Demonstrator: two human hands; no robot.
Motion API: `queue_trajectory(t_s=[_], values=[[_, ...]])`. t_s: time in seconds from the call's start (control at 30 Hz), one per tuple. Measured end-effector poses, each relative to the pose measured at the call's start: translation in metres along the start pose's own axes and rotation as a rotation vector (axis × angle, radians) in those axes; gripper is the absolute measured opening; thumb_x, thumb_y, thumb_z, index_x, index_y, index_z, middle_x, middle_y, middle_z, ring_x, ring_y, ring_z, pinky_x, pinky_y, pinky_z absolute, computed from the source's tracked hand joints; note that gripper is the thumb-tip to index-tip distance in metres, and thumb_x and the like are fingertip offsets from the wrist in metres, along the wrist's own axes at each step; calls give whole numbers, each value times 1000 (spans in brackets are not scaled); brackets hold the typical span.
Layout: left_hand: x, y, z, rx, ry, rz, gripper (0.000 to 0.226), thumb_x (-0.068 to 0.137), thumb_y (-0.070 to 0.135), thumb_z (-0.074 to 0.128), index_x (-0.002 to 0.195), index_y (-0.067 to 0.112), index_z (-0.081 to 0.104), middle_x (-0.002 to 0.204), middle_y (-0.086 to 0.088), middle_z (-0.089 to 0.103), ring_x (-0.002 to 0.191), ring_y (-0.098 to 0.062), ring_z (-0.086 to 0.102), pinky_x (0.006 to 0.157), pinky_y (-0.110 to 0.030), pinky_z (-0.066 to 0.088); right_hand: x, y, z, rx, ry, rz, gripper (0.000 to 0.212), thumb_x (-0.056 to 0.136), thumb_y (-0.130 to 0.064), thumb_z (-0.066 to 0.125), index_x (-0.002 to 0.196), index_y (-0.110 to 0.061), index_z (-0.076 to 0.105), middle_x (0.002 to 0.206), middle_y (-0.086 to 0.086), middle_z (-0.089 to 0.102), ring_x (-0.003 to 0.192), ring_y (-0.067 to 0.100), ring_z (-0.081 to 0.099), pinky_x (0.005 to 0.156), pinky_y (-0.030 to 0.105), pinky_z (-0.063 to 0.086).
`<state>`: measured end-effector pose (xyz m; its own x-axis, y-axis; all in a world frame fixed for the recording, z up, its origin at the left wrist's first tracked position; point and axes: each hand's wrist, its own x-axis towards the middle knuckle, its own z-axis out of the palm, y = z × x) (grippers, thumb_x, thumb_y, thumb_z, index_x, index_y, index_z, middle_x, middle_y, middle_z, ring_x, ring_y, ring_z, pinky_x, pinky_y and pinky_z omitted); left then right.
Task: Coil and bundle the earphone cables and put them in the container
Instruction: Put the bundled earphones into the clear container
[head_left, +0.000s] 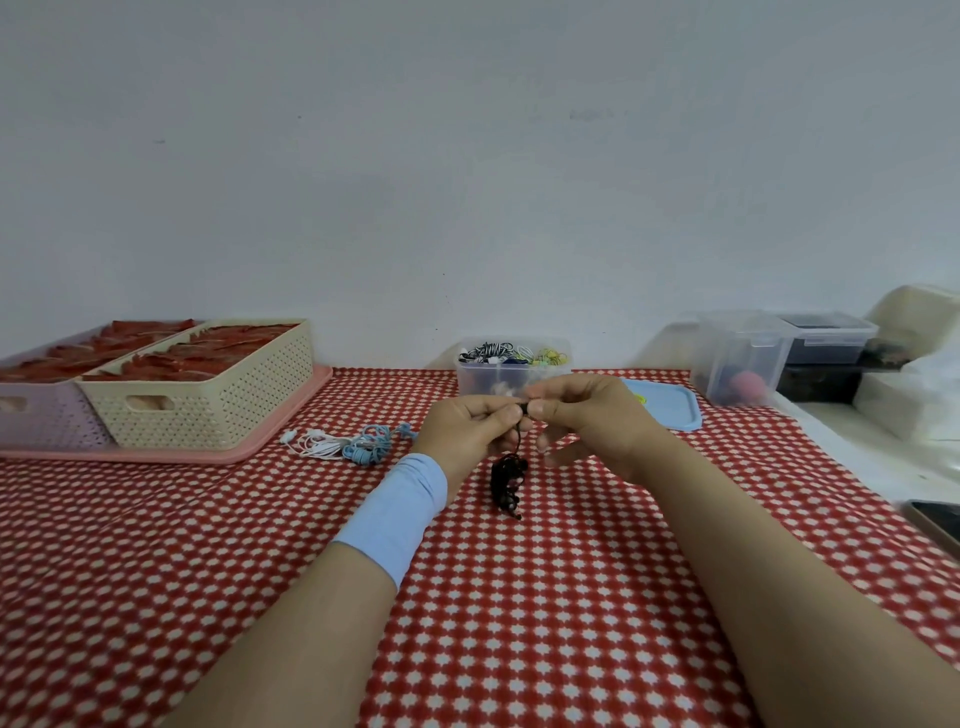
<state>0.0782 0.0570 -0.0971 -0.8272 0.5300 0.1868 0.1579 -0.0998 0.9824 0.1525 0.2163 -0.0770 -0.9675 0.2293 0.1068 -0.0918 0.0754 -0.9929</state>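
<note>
Both hands are up over the table centre. Left hand and right hand each pinch the top end of the black earphone cable between thumb and forefinger, other fingers loosely curled, fingertips almost meeting. The rest of the cable hangs at 6 o'clock from the pinch as a tangled bunch; can't tell if it touches the red-and-white tablecloth. Light blue wristband on the left wrist. Clear container is at 12 o'clock just behind the hands, with bundled cables inside. Its blue lid lies flat at 2 o'clock. White earphones and blue earphones lie loose at 9 o'clock, touching each other. Beige basket and lilac basket sit on a pink tray at 10 o'clock, holding red items. Clear bins are at 2 o'clock, further out.
</note>
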Motion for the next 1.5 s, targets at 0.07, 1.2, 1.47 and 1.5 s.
queue_trajectory(t_s=[0.07,1.2,1.47,1.5], values=[[1,-2,-1,83,37,21,15,92,4,64,100,10,76,86,-10,76,71,-11,64,74,-28,58,1,2,1,-48,29,-2,16,90,-8,73,106,-3,73,85,17,73,61,20,67,57,37,61],[-3,1,-5,27,-24,35,17,92,4,65,94,18,76,86,-8,76,73,-12,64,73,-26,58,-3,-1,-4,85,-67,96,11,88,-9,71,97,-3,76,83,14,73,63,17,68,56,33,60],[1,1,-7,239,-16,97,16,88,6,71,103,7,77,86,-10,77,67,-7,66,71,-23,56,-4,-2,-10,9,-102,158,18,88,-17,72,101,-6,77,92,12,76,66,17,68,58,35,61],[1,2,-6,273,-21,109,16,87,6,72,103,6,77,86,-9,77,66,-6,66,70,-21,55,-4,-2,-11,-9,-105,184,17,88,-18,72,100,-7,77,93,11,76,67,17,68,59,35,61]])
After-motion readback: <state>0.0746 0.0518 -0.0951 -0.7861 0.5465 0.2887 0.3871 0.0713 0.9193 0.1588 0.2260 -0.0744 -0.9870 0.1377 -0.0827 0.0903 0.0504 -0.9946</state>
